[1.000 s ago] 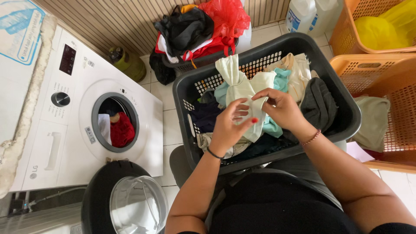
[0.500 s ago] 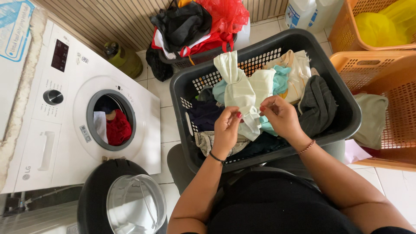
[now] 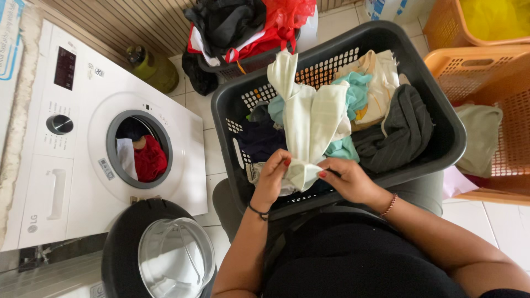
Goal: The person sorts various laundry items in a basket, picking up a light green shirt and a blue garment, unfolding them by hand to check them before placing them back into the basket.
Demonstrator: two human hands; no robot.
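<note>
Head view: left hand (image 3: pixel 271 177) and right hand (image 3: pixel 345 177) both pinch the pale green garment's (image 3: pixel 309 118) lower end over the dark laundry basket (image 3: pixel 441 118).

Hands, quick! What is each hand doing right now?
Left hand: closed, pinching the near end of the pale cream garment.
Right hand: closed, gripping the same garment's end over the dark laundry basket.

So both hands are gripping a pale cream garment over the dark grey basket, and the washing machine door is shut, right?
Not quite. In the head view the washing machine door hangs open, with red laundry visible in the drum. The rest holds: left hand and right hand grip the pale cream garment over the dark grey basket.
</note>
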